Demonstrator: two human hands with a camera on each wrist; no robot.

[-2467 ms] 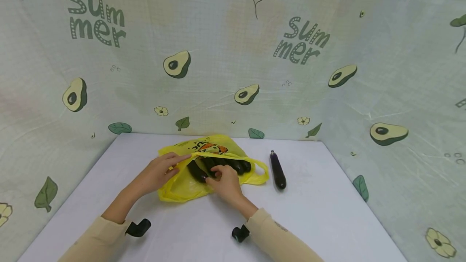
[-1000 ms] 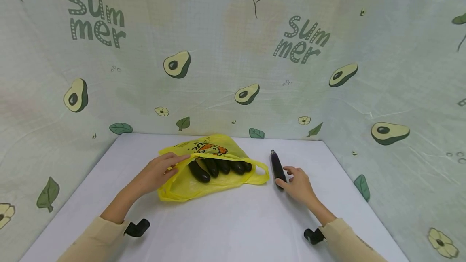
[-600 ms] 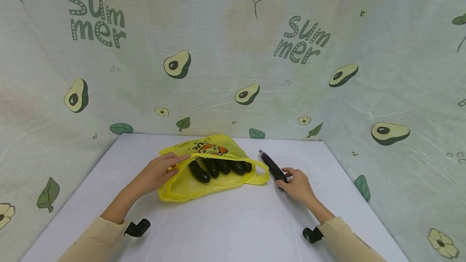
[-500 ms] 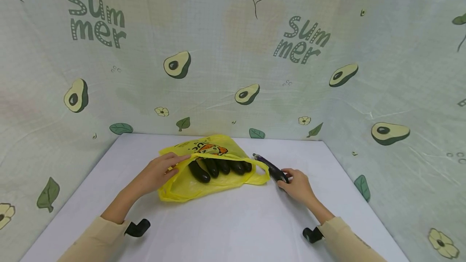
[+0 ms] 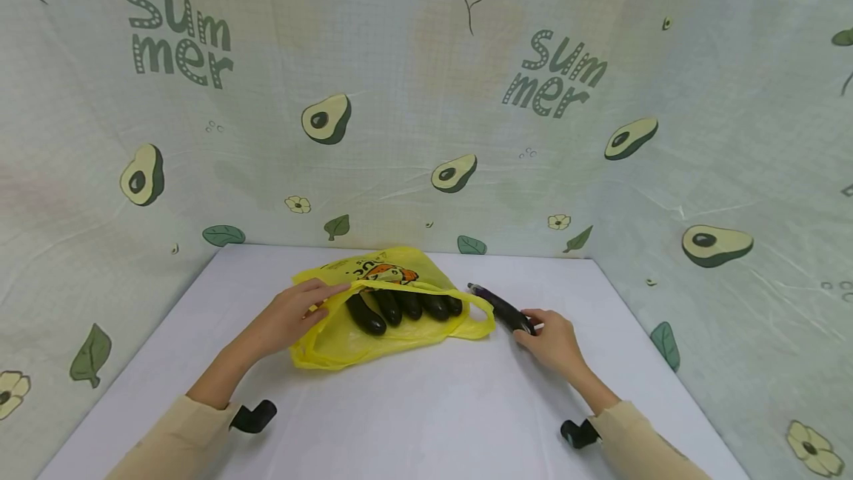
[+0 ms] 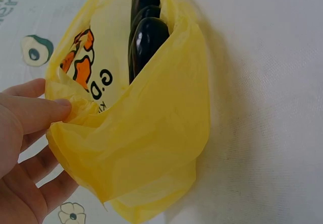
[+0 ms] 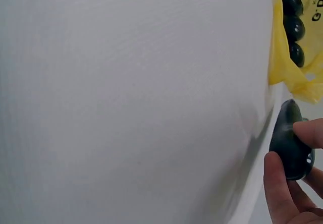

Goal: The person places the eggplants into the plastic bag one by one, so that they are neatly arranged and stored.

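Note:
A yellow plastic bag (image 5: 333, 354) lies on its side with its mouth toward the person, and several dark eggplants (image 5: 364, 315) rest inside it. My left hand (image 5: 283, 321) pinches the bag's upper rim at the left, thumb and fingertips on the film, as the left wrist view shows. Right of the bag, my right hand (image 5: 552, 339) grips one eggplant (image 5: 503, 308) by its rounded end, its stem end pointing up-left, close to the bag's handle loop. In the right wrist view, thumb and fingers close around that eggplant (image 7: 291, 143) from both sides.
The table (image 5: 426, 421) wears a white cover. A pale printed cloth (image 5: 400, 95) hangs behind it and at both sides. Black camera mounts (image 5: 253, 417) stick out from both sleeves.
My right hand has come out of the bag, moved right and taken hold of the loose eggplant. That eggplant has swung its stem end leftward toward the bag. My left hand stays put.

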